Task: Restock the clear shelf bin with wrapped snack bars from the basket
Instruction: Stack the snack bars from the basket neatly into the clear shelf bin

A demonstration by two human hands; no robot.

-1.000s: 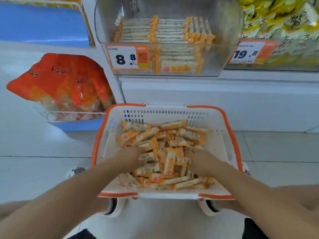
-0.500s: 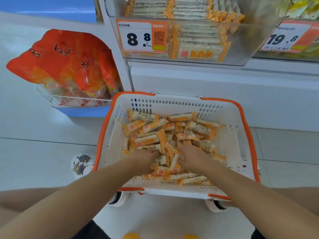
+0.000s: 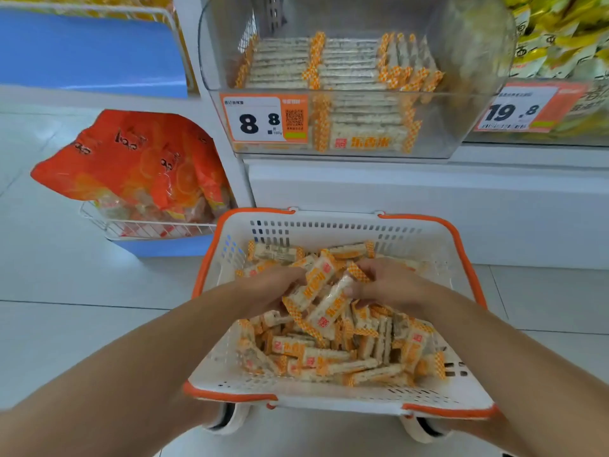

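Head camera view, looking down at a white plastic shopping basket with orange rim [image 3: 211, 268] on the pale tiled floor [image 3: 66, 291], half full of loose wrapped snack bars in clear-and-orange checked wrappers [image 3: 329, 354]. Both hands are inside it: the left hand [image 3: 273, 290] and the right hand [image 3: 392, 285] are curled inward toward each other, together grasping a small bundle of bars [image 3: 321, 291] lifted above the pile. The bundle's long axis runs diagonally, from near-left to far-right. The clear plastic shelf bin [image 3: 461, 103] lies straight ahead and above the hands, already holding neat rows of the same bars with room on top and at the right, so the lift goes up and forward; the right hand looks slightly nearer the empty side. Compared with half a second ago, the hands have closed together and raised bars out of the pile, and the bin sits fuller in view.
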